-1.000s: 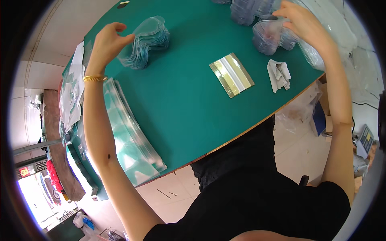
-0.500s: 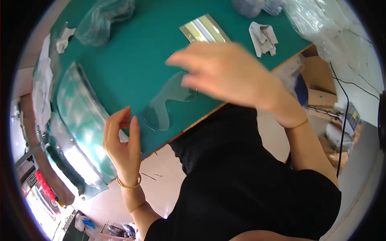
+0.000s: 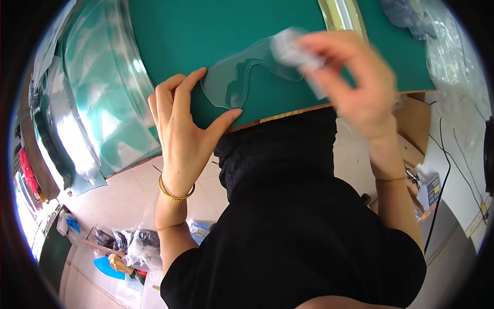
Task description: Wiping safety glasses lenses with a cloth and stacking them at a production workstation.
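Note:
A clear goggle lens (image 3: 224, 85) with a curved nose cut-out lies on the green table (image 3: 175, 36). My left hand (image 3: 182, 116) spans its left end, the index fingertip at the upper edge and the thumb at the lower, gripping it between them. The other fingers are bent beside the index finger. In my right hand (image 3: 360, 82), somewhat blurred, a crumpled white cloth (image 3: 290, 47) is pinched between thumb and fingers. The cloth covers the lens's upper right end; whether it presses on it I cannot tell.
Large clear plastic sheets (image 3: 108, 87) lie at the table's left. A yellowish flat packet (image 3: 342, 15) is behind my right hand. Clear plastic bags (image 3: 447, 51) fill the right side. A cardboard box (image 3: 414, 121) stands below the table's right end, near black cables (image 3: 446, 170).
My right hand has picked up the white cloth and brought it over the lens. My left hand has moved onto the lens's left end. The whole view has shifted.

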Tool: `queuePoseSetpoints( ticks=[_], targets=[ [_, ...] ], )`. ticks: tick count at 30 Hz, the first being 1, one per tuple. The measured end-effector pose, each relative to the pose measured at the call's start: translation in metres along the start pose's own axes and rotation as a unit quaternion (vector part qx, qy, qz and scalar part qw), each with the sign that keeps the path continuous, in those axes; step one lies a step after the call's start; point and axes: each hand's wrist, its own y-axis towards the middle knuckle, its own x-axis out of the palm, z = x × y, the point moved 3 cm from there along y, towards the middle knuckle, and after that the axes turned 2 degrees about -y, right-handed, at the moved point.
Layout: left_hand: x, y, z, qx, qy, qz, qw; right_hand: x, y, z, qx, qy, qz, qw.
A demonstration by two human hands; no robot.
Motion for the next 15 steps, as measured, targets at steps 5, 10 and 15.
queuePoseSetpoints(
  ticks=[5, 10, 15],
  targets=[
    [0.004, 0.005, 0.003, -0.022, -0.041, 0.017, 0.999, 0.070, 0.019, -0.007, -0.185, 0.025, -0.149, 0.971],
    [0.004, 0.002, -0.002, -0.033, -0.048, 0.026, 0.998, 0.052, 0.033, 0.015, -0.188, -0.059, -0.078, 0.977],
    [0.006, 0.008, -0.001, -0.038, -0.064, 0.022, 0.997, 0.078, 0.020, -0.008, -0.207, -0.021, -0.124, 0.970]
  ],
)
